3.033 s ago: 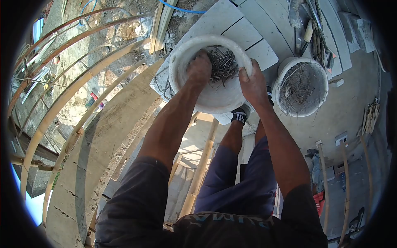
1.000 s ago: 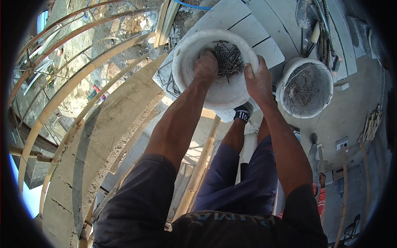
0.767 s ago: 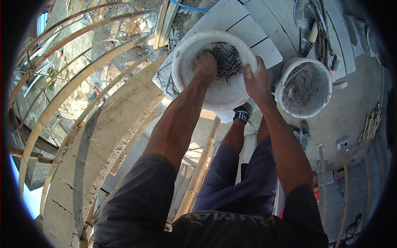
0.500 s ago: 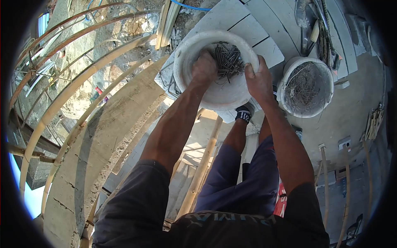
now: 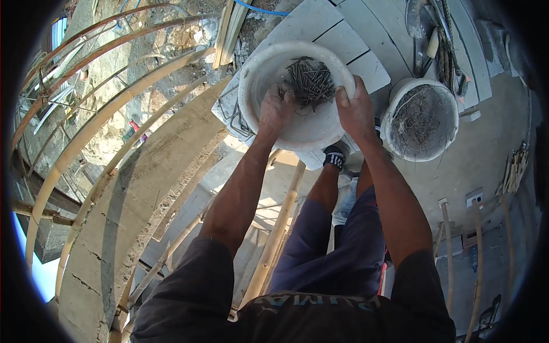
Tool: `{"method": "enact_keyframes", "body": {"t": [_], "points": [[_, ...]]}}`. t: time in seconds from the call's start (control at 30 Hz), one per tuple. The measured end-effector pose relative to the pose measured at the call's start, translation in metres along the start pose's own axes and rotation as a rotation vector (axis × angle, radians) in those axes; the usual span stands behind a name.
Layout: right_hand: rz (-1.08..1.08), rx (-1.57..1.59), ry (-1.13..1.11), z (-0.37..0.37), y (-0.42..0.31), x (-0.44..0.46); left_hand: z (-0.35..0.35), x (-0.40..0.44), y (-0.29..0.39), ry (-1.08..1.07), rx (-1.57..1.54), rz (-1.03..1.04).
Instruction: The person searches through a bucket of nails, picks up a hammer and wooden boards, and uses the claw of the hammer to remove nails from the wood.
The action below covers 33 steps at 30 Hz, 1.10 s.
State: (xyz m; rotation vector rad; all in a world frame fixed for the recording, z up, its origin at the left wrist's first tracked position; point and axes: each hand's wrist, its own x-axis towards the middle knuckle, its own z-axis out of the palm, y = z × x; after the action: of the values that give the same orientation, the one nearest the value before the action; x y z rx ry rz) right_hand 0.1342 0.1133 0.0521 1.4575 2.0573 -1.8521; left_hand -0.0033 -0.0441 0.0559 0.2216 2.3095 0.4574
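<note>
A whitish, dust-coated bucket (image 5: 251, 74) is tilted so that I look straight into it. On its inside lies a heap of dark nails (image 5: 311, 83). My left hand (image 5: 276, 110) is inside the bucket at the left edge of the heap, its fingers curled together; whatever is between them is too small to make out. My right hand (image 5: 355, 113) grips the bucket's right rim, thumb on the inner side and fingers over the outside.
To the right stands a second white bucket (image 5: 391, 136) holding tangled thin wire (image 5: 420, 117). Above it lie a trowel-like tool (image 5: 420, 48) and rods. Pale boards (image 5: 343, 40) are under the nail bucket. Curved bamboo rails (image 5: 108, 108) and a concrete edge (image 5: 143, 171) run along the left.
My left hand has drawn back slightly down and left from the heap, showing more of the nails and my fingers. My right hand keeps its hold on the rim.
</note>
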Motion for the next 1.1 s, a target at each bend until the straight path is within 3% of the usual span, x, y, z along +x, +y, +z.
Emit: {"method": "enact_keyframes", "body": {"t": [0.17, 0.37, 0.47, 0.57, 0.67, 0.77, 0.87, 1.1], "points": [[0.011, 0.028, -0.012, 0.0, 0.0, 0.0, 0.032, 0.031, -0.012, 0.195, -0.075, -0.074], [0.007, 0.02, -0.003, -0.003, -0.009, -0.002, 0.056, 0.041, -0.007, 0.228, -0.009, -0.094], [-0.004, 0.028, -0.014, -0.002, -0.006, -0.001, 0.059, 0.024, -0.001, 0.145, -0.129, -0.051], [0.006, 0.045, -0.021, -0.001, -0.003, 0.0, 0.058, -0.005, 0.003, -0.159, -0.12, -0.02], [0.004, 0.021, -0.02, -0.001, -0.003, 0.0, 0.053, -0.023, -0.002, -0.085, 0.02, 0.148], [0.006, 0.03, -0.021, -0.002, -0.004, 0.0, 0.032, -0.023, 0.007, -0.079, -0.066, -0.056], [-0.01, 0.011, -0.007, 0.001, -0.002, 0.0, 0.03, -0.006, 0.001, 0.045, 0.05, -0.078], [0.01, 0.012, -0.018, -0.002, -0.008, -0.001, 0.036, 0.002, 0.029, -0.286, 0.413, -0.207]]}}
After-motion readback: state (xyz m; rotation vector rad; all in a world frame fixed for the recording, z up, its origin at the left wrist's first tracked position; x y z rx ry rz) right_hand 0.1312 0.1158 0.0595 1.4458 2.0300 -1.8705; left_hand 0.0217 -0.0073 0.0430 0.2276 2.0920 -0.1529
